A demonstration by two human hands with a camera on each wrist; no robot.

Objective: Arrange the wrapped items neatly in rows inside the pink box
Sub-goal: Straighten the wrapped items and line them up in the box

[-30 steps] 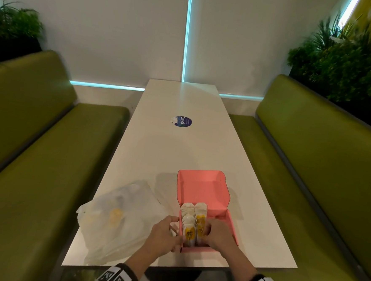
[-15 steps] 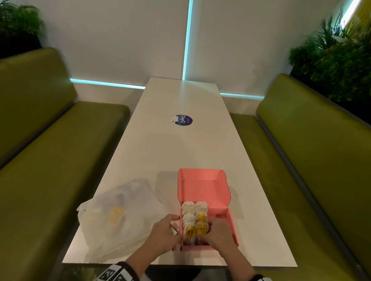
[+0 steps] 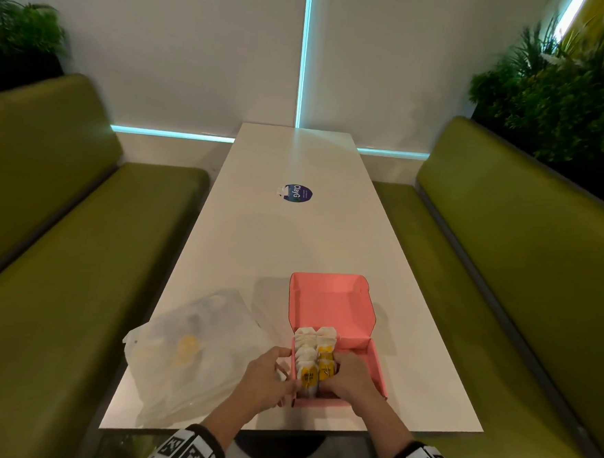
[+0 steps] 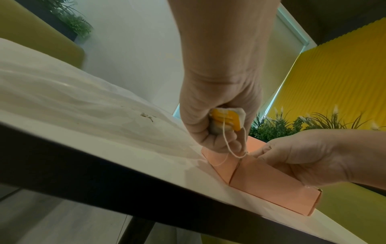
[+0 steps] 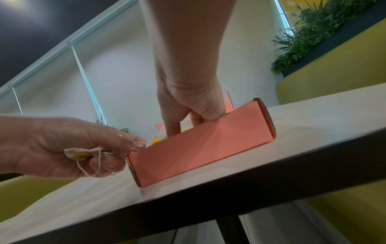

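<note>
Sitting at the table's (image 3: 292,249) near edge, pink box (image 3: 376,366) holding wrapped items (image 3: 314,358) in two rows. Left hand (image 4: 217,105) gripping one yellow-tagged wrapped item (image 4: 227,119) beside box; right hand (image 3: 349,377) fingers reaching inside among rows, grip unclear. Plastic bag (image 3: 192,350) lying left.

pink box (image 3: 334,302), yellow-and-white wrapped items (image 3: 315,355), green benches (image 3: 505,261)
</note>
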